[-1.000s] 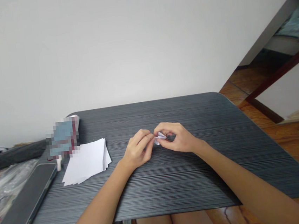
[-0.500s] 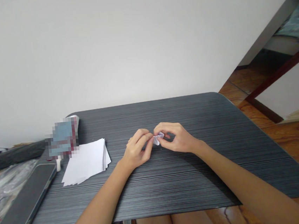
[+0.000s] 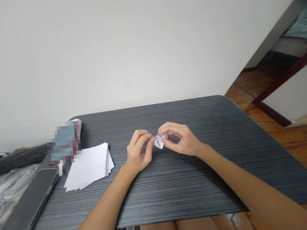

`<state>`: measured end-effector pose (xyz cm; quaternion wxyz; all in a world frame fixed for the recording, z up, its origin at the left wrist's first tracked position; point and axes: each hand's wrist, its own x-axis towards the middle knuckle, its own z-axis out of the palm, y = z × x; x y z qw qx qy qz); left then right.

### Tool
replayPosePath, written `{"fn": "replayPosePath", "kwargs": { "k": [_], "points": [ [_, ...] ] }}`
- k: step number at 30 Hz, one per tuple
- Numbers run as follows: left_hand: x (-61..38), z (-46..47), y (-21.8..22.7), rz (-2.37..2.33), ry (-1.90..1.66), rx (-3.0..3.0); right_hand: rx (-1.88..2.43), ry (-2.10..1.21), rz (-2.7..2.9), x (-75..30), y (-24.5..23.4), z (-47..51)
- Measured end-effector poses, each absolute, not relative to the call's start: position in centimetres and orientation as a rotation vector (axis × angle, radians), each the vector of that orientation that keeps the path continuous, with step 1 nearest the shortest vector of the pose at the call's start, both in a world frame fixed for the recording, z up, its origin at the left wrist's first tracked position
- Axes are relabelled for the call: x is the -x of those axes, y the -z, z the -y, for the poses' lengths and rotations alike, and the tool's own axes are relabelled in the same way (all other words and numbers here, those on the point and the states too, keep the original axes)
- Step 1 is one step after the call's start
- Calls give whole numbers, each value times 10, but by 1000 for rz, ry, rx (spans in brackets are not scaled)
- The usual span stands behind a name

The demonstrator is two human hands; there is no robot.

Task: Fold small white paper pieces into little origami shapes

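Between my two hands, above the middle of the dark table, is a small creased piece of white paper [image 3: 159,142]. My left hand [image 3: 140,149] pinches its left edge between thumb and fingertips. On the other side, my right hand [image 3: 179,139] grips the paper with thumb and forefinger, covering part of it. The paper looks folded or crumpled; its exact shape is too small to make out.
A stack of white paper sheets [image 3: 89,166] lies on the table [image 3: 177,188] to the left. Behind it sits a blurred blue and red item [image 3: 64,142]. A dark flat phone-like slab [image 3: 29,206] rests at the left edge. A pale wall [image 3: 136,48] rises behind.
My left hand has shifted slightly left, away from the right one. More of the white paper shows between the fingers now, opened a little wider.
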<state>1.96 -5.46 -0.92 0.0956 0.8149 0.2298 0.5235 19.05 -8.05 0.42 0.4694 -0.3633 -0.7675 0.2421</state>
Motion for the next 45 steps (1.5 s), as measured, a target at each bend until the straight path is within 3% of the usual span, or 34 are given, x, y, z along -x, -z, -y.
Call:
{"fn": "replayPosePath", "kwargs": {
  "k": [8, 22, 34, 45],
  "points": [
    [-21, 53, 7, -843, -1623, -2173, 858, -717, 1710, -190, 0, 80],
    [-21, 51, 13, -757, -1530, -2005, 897, -351, 2015, -194, -4, 79],
    [-17, 52, 3, -655, -1187, -2175, 886, -351, 1996, -195, -2, 78],
    [-11, 46, -3, -638, -1117, -2466, 889, -378, 2029, -197, 4, 76]
  ]
}}
